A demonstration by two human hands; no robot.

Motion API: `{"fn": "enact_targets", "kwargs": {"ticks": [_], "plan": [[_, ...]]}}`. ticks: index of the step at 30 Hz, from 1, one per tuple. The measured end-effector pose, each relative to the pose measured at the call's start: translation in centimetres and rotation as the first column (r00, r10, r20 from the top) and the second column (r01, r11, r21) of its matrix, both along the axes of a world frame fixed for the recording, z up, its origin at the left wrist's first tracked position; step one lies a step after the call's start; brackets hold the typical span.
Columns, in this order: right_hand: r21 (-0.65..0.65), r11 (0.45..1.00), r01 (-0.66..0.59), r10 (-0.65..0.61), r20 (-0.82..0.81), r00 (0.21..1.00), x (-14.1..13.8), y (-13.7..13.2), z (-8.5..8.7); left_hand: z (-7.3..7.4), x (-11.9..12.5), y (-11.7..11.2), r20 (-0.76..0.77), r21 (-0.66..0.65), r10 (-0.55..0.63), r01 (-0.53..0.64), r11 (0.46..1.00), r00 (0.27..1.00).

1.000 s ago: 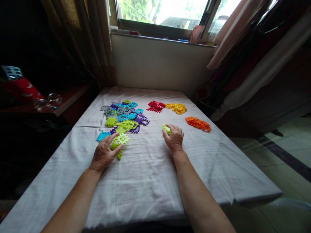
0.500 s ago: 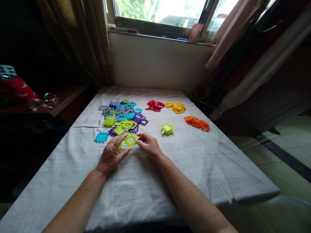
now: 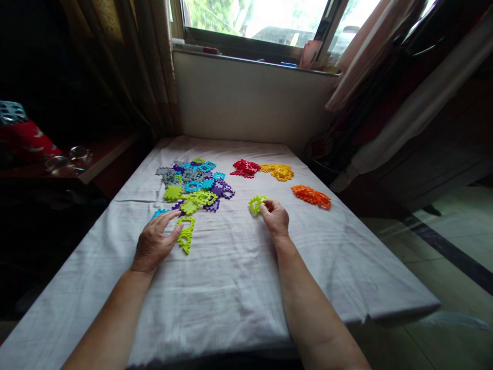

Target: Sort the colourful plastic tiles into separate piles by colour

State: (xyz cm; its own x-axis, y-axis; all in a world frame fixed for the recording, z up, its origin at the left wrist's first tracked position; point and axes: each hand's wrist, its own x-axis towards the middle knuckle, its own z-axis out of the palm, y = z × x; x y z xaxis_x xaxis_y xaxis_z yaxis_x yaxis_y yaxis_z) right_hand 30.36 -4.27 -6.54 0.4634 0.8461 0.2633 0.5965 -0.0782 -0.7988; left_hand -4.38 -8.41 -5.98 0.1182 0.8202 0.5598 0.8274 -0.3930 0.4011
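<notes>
My left hand (image 3: 154, 240) lies on the white cloth with its fingers stretched out, the fingertips touching a lime green puzzle piece (image 3: 186, 234) beside it. My right hand (image 3: 276, 217) pinches another lime green piece (image 3: 256, 204) at the spot of the small green pile, right of centre. A mixed heap of blue, purple, grey and green pieces (image 3: 194, 184) spreads just beyond my left hand.
Sorted piles lie further back: red (image 3: 245, 168), yellow (image 3: 279, 171) and orange (image 3: 311, 196). The white cloth-covered table (image 3: 231, 288) ends at a wall under a window. A dark side shelf (image 3: 96, 156) with glass items stands left; the floor drops away on the right.
My right hand took a green piece from beside my left hand and carried it right to the green pile. My left hand slid slightly left and down.
</notes>
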Motion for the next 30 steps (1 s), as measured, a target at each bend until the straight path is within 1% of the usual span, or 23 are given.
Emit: {"fn": "enact_targets", "kwargs": {"ticks": [4, 7, 10, 12, 15, 18, 22, 25, 27, 30], "plan": [[0.019, 1.000, 0.023, -0.024, 0.070, 0.997, 0.3, 0.2, -0.7, -0.6, -1.7, 0.4, -0.061, -0.062, -0.010, 0.006, 0.998, 0.998], [0.047, 0.998, 0.048, -0.054, 0.138, 0.989, 0.4, 0.1, -0.7, -1.2, -2.1, 0.5, -0.138, -0.109, 0.030, -0.045, 0.993, 0.990], [0.074, 0.996, 0.058, -0.072, 0.199, 0.977, 0.2, -0.1, -0.5, -1.5, -2.0, 0.4, -0.213, -0.156, 0.066, -0.101, 0.983, 0.975], [0.095, 0.995, 0.043, -0.064, 0.231, 0.971, -0.1, -0.3, -0.3, -1.7, -1.8, 0.3, -0.244, -0.184, 0.071, -0.118, 0.976, 0.967], [0.139, 0.990, 0.002, -0.042, 0.279, 0.959, -0.6, -0.5, -0.1, -1.8, -1.5, 0.1, -0.255, -0.208, 0.074, -0.130, 0.969, 0.964], [0.174, 0.983, -0.053, -0.007, 0.325, 0.946, -1.3, -0.8, 0.3, -1.8, -0.7, -0.1, -0.244, -0.184, 0.103, -0.150, 0.971, 0.964], [0.174, 0.967, -0.187, 0.113, 0.367, 0.923, -2.9, -1.3, 0.8, -1.8, 0.9, -0.2, -0.198, -0.119, 0.147, -0.172, 0.978, 0.969], [0.117, 0.942, -0.315, 0.248, 0.392, 0.886, -4.7, -2.1, 0.9, -1.6, 1.4, -0.2, -0.167, -0.101, 0.156, -0.174, 0.979, 0.974], [0.053, 0.911, -0.410, 0.353, 0.418, 0.837, -6.1, -2.8, 0.9, -1.5, 1.2, -0.2, -0.156, -0.109, 0.147, -0.165, 0.980, 0.977], [-0.067, 0.837, -0.543, 0.506, 0.468, 0.724, -8.1, -3.9, 1.0, -1.3, 0.1, -0.2, -0.153, -0.162, 0.093, -0.118, 0.980, 0.984]]}}
